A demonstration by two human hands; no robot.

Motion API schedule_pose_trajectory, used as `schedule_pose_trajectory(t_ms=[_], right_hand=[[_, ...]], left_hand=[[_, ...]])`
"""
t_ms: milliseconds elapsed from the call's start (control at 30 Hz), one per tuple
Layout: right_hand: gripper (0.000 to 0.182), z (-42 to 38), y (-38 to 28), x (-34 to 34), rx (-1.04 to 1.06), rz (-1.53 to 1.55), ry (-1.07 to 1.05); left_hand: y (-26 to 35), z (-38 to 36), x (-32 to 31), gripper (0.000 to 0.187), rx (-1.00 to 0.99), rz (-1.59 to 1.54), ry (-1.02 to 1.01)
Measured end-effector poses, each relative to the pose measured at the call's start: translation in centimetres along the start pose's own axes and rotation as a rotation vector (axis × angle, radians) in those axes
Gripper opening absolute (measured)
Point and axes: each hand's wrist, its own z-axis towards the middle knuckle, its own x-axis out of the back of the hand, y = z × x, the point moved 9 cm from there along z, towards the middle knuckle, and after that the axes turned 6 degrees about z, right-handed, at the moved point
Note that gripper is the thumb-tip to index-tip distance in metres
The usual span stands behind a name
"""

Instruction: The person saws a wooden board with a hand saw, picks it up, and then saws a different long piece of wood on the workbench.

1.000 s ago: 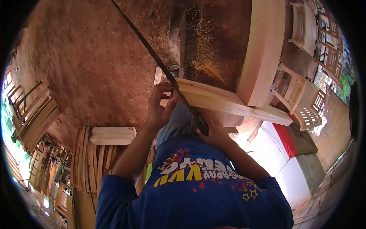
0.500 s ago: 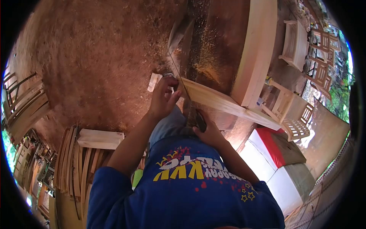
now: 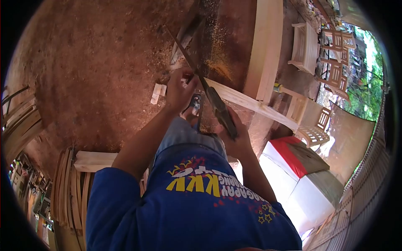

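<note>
My right hand (image 3: 236,140) is wrapped around the handle of a handsaw (image 3: 215,102). Its long blade slants up and left, crossing close to the end of a narrow pale plank (image 3: 251,103). My left hand (image 3: 181,90) is at that end, left of the blade, with fingers curled in and thumb bent toward them. What lies between those fingers is mostly hidden, and I cannot tell what it is. Two small wood offcuts (image 3: 158,93) lie on the ground beside my left wrist. A sandalled foot (image 3: 194,102) shows below the blade.
A wide, thick board (image 3: 264,54) meets the plank on the right. Sawdust (image 3: 220,69) covers the dirt floor beyond the blade. Stacked wood strips (image 3: 69,188) and a squared timber (image 3: 94,161) lie at left. Wooden chairs (image 3: 333,67) and a white-and-red box (image 3: 289,161) stand at right.
The saw has turned so its blade and handle show more broadly, and my right hand has shifted right. My left hand has curled in more at the plank's end. The whole view has swung slightly.
</note>
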Motion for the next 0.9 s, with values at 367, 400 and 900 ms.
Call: schedule_pose_trajectory(t_ms=[367, 400, 900], right_hand=[[0.064, -1.2, 13.6, -1.4, 0.112, 0.104, -0.004], [0.064, -1.0, 13.9, -1.9, 0.107, 0.143, -0.010], [0.055, -18.1, 8.5, 5.7, -0.060, 0.073, 0.042]], left_hand=[[-0.8, 2.9, -0.7, 0.018, 0.076, -0.030, 0.479], [-0.8, 2.7, -0.6, 0.018, 0.074, -0.007, 0.494], [-2.5, 3.9, -0.1, 0.012, -0.142, 0.034, 0.547]])
